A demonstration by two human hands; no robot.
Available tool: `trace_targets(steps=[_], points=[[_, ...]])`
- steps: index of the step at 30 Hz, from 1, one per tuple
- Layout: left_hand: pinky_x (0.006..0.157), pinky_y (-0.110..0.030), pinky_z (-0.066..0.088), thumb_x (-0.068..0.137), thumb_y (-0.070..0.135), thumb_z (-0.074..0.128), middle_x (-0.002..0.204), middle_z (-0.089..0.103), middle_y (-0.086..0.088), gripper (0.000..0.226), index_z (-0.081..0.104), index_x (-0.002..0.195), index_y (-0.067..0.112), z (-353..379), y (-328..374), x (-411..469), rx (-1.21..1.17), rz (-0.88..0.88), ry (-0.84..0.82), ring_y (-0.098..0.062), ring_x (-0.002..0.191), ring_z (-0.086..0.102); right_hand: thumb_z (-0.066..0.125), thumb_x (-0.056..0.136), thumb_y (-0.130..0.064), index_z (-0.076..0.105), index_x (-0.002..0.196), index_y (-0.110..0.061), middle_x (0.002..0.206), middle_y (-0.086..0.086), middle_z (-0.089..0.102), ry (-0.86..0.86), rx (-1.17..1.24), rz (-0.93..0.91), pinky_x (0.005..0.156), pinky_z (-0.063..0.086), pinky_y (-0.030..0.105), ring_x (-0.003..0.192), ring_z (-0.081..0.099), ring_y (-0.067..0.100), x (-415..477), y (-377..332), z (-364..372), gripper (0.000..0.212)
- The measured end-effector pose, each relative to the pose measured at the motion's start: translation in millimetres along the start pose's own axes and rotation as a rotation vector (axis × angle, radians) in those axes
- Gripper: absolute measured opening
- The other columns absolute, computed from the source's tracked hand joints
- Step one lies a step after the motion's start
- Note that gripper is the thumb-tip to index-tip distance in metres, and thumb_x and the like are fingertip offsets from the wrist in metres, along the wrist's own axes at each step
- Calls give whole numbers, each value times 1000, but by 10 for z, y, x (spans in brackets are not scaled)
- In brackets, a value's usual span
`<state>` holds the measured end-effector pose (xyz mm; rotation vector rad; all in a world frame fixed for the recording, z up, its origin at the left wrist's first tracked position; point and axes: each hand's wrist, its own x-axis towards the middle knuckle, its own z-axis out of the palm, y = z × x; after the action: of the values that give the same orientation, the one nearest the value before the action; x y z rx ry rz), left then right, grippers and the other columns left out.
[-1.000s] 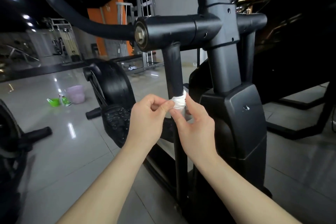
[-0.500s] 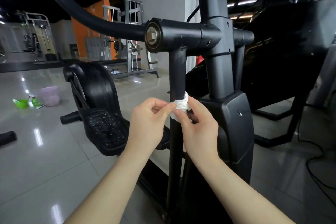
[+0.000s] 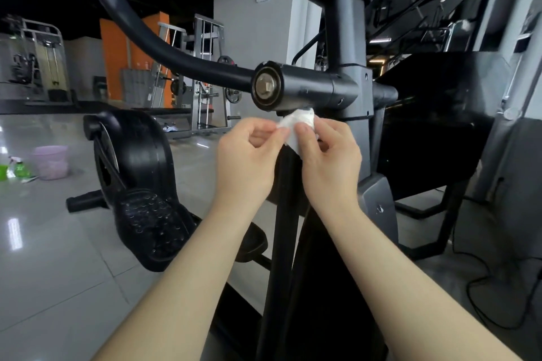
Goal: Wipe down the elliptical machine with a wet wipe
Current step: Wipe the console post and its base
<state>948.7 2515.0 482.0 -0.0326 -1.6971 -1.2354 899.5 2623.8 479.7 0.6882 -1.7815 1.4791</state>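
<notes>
The black elliptical machine (image 3: 349,38) fills the middle of the view, with a horizontal pivot tube (image 3: 305,88) and a thin upright bar (image 3: 283,214) below it. A white wet wipe (image 3: 297,123) is wrapped round the top of that bar, just under the pivot tube. My left hand (image 3: 249,155) pinches the wipe's left end. My right hand (image 3: 328,155) pinches its right side, fingers curled against the bar. A curved black handle arm (image 3: 140,38) sweeps up to the left.
A black flywheel housing and studded pedal (image 3: 146,223) stand at the left. On the glossy floor sit a pink bucket (image 3: 51,161) and a green spray bottle (image 3: 17,170). Another dark machine (image 3: 440,126) and cables (image 3: 498,287) are at the right. Weight racks stand behind.
Both hands slid the wipe up the upright bar, from its middle to just under the pivot tube. The camera has tilted upward and come closer.
</notes>
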Motion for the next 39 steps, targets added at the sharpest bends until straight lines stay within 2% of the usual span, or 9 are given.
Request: trace_targets(steps=[3, 8, 12, 16, 18, 24, 29, 34, 39], points=[[72, -6, 47, 96, 28, 67, 91, 71, 16, 9, 72, 103, 28, -71, -81, -48, -3, -3, -17, 3, 85, 66, 54, 104, -39, 56, 71, -23, 75, -8, 57, -64, -81, -15, 61, 36, 15, 70, 53, 4, 71, -12, 63, 36], [71, -11, 50, 96, 23, 66, 87, 71, 18, 12, 73, 100, 31, -222, -390, -390, -47, -136, -33, -4, 81, 67, 53, 101, -48, 45, 66, -22, 55, -8, 43, -31, -28, 17, 57, 36, 27, 55, 43, 10, 3, 18, 161, 44], [70, -11, 48, 95, 18, 67, 85, 70, 20, 17, 74, 94, 34, -242, -519, -501, -38, -217, -52, -3, 77, 66, 56, 96, -56, 43, 66, -26, 59, -10, 44, -31, -68, 31, 57, 33, 26, 58, 43, 9, 86, -35, 155, 44], [71, -9, 49, 94, 19, 67, 84, 70, 19, 18, 73, 95, 35, -180, -467, -486, -54, -213, -92, -2, 78, 66, 56, 98, -56, 59, 93, -23, 84, -11, 61, -69, -41, 79, 61, 39, 12, 76, 55, 3, 109, -54, 180, 33], [71, -10, 49, 93, 17, 66, 83, 71, 15, 20, 73, 98, 34, -157, -435, -483, -66, -204, -95, -2, 78, 67, 56, 99, -52, 60, 95, -21, 81, -10, 61, -63, -28, 81, 62, 41, 9, 73, 55, -1, 77, -58, 186, 32], [72, -10, 50, 94, 18, 65, 86, 71, 14, 20, 73, 103, 34, -189, -411, -502, -72, -205, -118, -2, 82, 68, 61, 97, -45, 64, 94, -19, 75, 1, 65, -85, -40, 82, 58, 47, 22, 71, 60, 11, -254, 81, 130, 26], [71, -10, 50, 95, 18, 65, 85, 71, 13, 18, 73, 102, 32, -173, -435, -591, -61, -221, -142, -1, 80, 67, 59, 97, -53, 64, 96, -30, 78, -9, 69, -248, -113, 218, 63, 48, 17, 75, 64, 2, -694, 343, 12, 24], [74, -11, 49, 95, 19, 64, 86, 71, 15, 19, 71, 104, 35, -138, -483, -593, -65, -246, -101, -2, 83, 68, 50, 100, -52, 61, 102, -18, 85, -6, 66, -251, -155, 151, 66, 48, 29, 78, 61, 6, -278, 160, 26, 36], [75, -11, 50, 96, 15, 63, 83, 71, 16, 20, 71, 103, 32, -133, -514, -621, -74, -252, -69, -2, 80, 67, 36, 109, -44, 42, 108, -18, 87, -13, 52, -240, -132, 85, 60, 42, 8, 75, 52, -1, -74, 20, 127, 27]])
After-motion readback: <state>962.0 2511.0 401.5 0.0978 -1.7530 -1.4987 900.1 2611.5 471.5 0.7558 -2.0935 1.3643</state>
